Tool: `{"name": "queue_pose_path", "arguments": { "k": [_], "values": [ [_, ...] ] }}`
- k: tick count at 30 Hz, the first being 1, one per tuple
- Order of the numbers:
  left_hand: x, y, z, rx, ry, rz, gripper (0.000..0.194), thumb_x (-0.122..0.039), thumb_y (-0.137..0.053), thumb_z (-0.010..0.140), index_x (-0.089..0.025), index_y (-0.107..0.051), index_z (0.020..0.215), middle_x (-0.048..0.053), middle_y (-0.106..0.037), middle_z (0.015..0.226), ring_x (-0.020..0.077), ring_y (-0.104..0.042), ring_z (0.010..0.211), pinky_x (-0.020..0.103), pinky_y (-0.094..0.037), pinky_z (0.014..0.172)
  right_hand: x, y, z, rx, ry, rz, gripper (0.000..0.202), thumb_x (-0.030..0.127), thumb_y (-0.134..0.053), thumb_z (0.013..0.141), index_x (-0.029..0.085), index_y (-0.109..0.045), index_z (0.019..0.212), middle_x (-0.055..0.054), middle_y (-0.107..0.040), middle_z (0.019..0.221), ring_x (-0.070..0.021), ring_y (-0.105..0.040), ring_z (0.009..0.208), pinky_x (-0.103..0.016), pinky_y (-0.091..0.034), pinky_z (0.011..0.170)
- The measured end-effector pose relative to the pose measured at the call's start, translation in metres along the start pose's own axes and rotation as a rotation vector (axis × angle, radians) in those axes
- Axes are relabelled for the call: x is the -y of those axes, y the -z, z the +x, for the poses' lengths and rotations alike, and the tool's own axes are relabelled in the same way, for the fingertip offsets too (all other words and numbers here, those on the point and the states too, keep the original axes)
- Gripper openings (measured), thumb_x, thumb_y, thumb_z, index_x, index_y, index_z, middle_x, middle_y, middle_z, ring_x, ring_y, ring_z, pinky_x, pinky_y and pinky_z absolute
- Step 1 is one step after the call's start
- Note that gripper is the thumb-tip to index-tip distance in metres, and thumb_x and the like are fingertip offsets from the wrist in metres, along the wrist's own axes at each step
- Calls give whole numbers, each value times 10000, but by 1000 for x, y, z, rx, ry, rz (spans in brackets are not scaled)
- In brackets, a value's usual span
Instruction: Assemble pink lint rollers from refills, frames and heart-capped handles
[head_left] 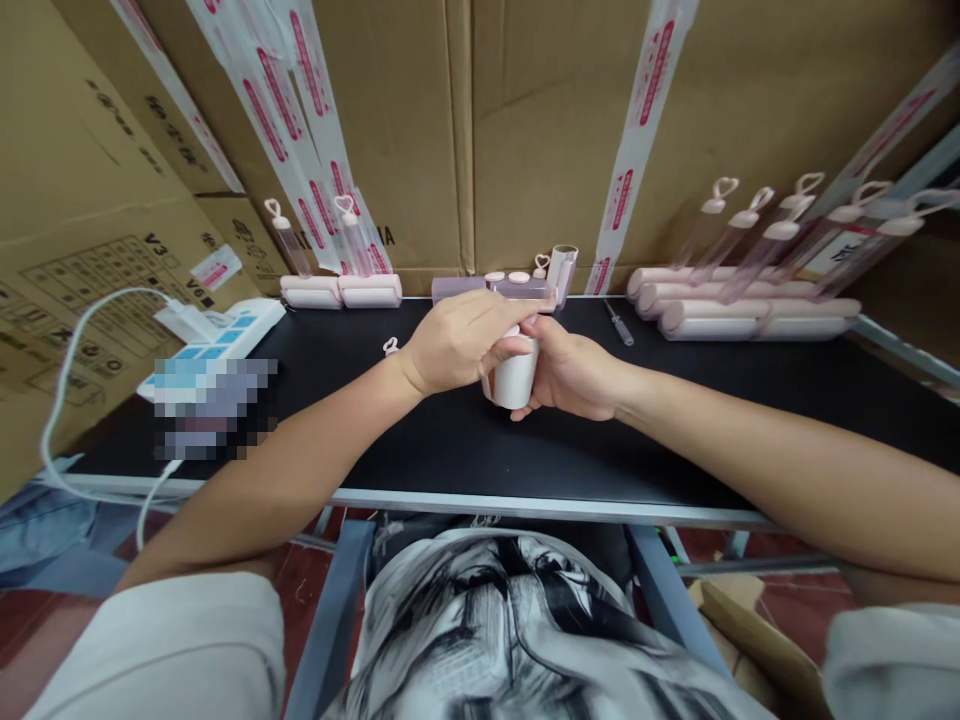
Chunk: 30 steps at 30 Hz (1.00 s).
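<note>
A white cylinder (pixel 514 376), cup-like in shape, is held upright between my two hands above the black table. My right hand (pixel 576 372) wraps its right side, with fingertips showing under the lower edge. Over the top bends my left hand (pixel 459 338), closed, its thumb pressed near the upper rim; its fingers cover most of the top. Just behind my hands lie a clear pinkish tube (pixel 450 290) and an open-ended cylinder (pixel 562 272) standing upright. A pale heart-shaped loop (pixel 391 346) shows beside my left wrist.
On the right, pink-and-white cylinders (pixel 757 325) lie stacked, with clear loop-capped tubes (pixel 780 245) behind. A small screwdriver (pixel 620 326) lies nearby. Two more pink-and-white cylinders (pixel 370 291) are at back left. A power strip (pixel 247 325) with a white cable (pixel 56 400) occupies the left. Cardboard boxes (pixel 540 130) wall the back.
</note>
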<state>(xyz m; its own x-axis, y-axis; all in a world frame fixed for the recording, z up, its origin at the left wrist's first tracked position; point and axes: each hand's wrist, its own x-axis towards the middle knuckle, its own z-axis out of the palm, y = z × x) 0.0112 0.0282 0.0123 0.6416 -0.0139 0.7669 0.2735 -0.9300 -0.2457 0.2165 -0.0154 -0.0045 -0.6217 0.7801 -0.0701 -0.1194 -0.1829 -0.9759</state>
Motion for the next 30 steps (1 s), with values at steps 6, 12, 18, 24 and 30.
{"name": "queue_pose_path", "arguments": {
  "k": [6, 12, 18, 24, 30],
  "values": [
    [-1, -1, 2, 87, 130, -9, 663, -604, -282, 1171, -159, -754, 1306, 125, -802, 1006, 230, -775, 966, 368, -612, 915, -8, -2, 2, -1, 13, -15, 746, 967, -568, 869, 235, -680, 954, -104, -732, 895, -270, -689, 846, -372, -646, 632],
    [5, 1, 2, 76, 223, -293, 695, -732, -475, 1086, -157, -702, 1404, 154, -793, 1248, 252, -771, 1164, 369, -601, 1023, -13, -3, 6, -23, 45, -7, 759, 974, -516, 890, 267, -711, 1085, -88, -747, 878, -259, -693, 768, -337, -607, 540],
    [8, -5, -7, 133, 372, -315, 1028, -777, -866, 777, -217, -561, 1584, 165, -717, 1421, 346, -728, 1274, 488, -570, 1128, -9, -4, 5, 27, 57, 0, 798, 982, -410, 927, 316, -686, 1271, -62, -776, 884, -259, -734, 734, -347, -593, 528],
    [7, -5, -7, 134, 349, -356, 855, -621, -900, 810, -207, -620, 1503, 156, -719, 1442, 325, -731, 1267, 453, -566, 1108, -12, -2, 7, 11, 25, -32, 887, 1032, -376, 888, 298, -690, 1275, -80, -786, 885, -269, -741, 747, -335, -580, 514],
    [0, 4, 6, 208, 393, -439, 538, -563, -895, 816, -186, -755, 1173, 90, -808, 1133, 264, -758, 1043, 381, -564, 975, -11, 0, 5, 1, -2, -67, 889, 1039, -440, 860, 264, -712, 1198, -95, -792, 919, -256, -738, 790, -302, -604, 532]
  ]
}}
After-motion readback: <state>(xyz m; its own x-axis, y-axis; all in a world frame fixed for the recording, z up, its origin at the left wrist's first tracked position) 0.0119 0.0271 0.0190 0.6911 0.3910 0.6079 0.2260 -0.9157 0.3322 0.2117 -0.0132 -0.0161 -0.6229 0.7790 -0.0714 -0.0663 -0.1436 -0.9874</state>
